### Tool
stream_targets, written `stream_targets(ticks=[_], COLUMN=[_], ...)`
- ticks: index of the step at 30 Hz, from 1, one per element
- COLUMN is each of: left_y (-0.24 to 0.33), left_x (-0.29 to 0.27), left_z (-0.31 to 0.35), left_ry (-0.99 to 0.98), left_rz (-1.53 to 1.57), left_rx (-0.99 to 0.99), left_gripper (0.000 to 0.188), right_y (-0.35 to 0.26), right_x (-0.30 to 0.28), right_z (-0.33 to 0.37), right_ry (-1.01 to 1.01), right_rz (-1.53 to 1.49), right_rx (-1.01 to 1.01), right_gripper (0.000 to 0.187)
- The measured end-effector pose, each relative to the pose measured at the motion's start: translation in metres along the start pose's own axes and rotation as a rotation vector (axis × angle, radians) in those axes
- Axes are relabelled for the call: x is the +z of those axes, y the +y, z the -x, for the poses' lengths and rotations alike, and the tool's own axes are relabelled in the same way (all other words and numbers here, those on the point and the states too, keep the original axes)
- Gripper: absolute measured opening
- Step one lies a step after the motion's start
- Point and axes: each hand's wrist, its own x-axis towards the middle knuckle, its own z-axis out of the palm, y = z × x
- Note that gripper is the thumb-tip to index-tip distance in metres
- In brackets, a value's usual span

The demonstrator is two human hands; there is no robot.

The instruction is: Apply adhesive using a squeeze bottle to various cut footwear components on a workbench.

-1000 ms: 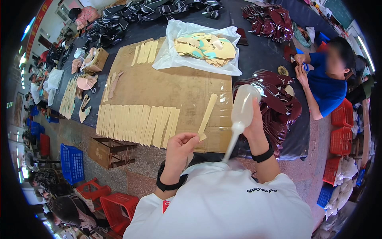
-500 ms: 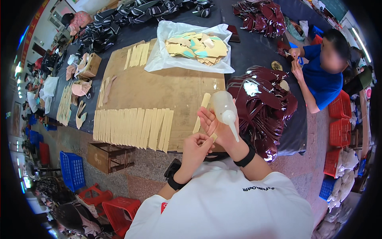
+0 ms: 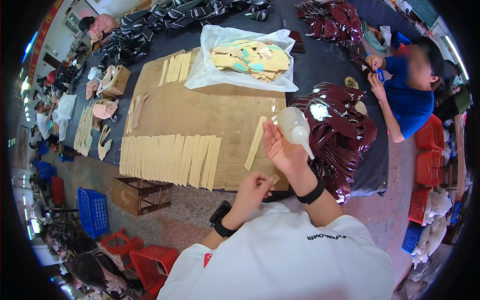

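Note:
My right hand [image 3: 286, 150] is turned palm up over the front right of the cardboard, holding a translucent squeeze bottle [image 3: 294, 125]. The bottle's narrow nozzle tips down toward my wrist; part of the grip is hidden behind it. Closer to my body, my left hand [image 3: 256, 190] pinches a small beige piece [image 3: 273, 179] between thumb and fingers. A single cream strip [image 3: 256, 143] lies on the cardboard [image 3: 200, 112], left of my right hand. Further left, several similar strips [image 3: 170, 157] lie side by side in a row along the front edge.
Glossy dark-red pieces [image 3: 335, 130] are heaped right of the cardboard. Behind it, a white plastic sheet [image 3: 200, 75] carries cream and teal cut pieces [image 3: 252, 60]. A person in blue [image 3: 407, 95] works at the table's right side. A wooden stool [image 3: 131, 196] stands below the front edge.
My right hand has moved right with the bottle, away from my left hand, leaving the single strip more fully in view. My left hand has shifted slightly right and nearer, still pinching the small piece.

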Motion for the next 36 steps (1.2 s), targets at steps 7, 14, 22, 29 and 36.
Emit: stream_targets(ticks=[7,14,22,29,36], left_y=[-0.024,-0.023,-0.042,-0.027,-0.002], left_x=[-0.062,-0.094,-0.102,-0.087,-0.023], left_z=[-0.008,-0.060,-0.103,-0.094,-0.105], left_ry=[0.112,0.467,0.800,0.813,0.525], left_rz=[0.293,-0.378,-0.721,-1.166,-0.855], left_rx=[-0.186,0.224,0.254,0.295,0.542], left_gripper=[0.018,0.015,0.010,0.009,0.010], right_y=[-0.035,-0.043,-0.043,-0.047,-0.045], right_x=[-0.012,-0.016,-0.030,-0.050,-0.052], right_z=[0.004,0.009,0.014,0.011,0.012], right_ry=[0.074,0.129,0.139,0.106,0.135], right_rz=[0.054,0.078,0.158,0.295,0.377], right_rx=[-0.168,-0.214,-0.235,-0.244,-0.179], right_gripper=[0.059,0.060,0.069,0.077,0.087])
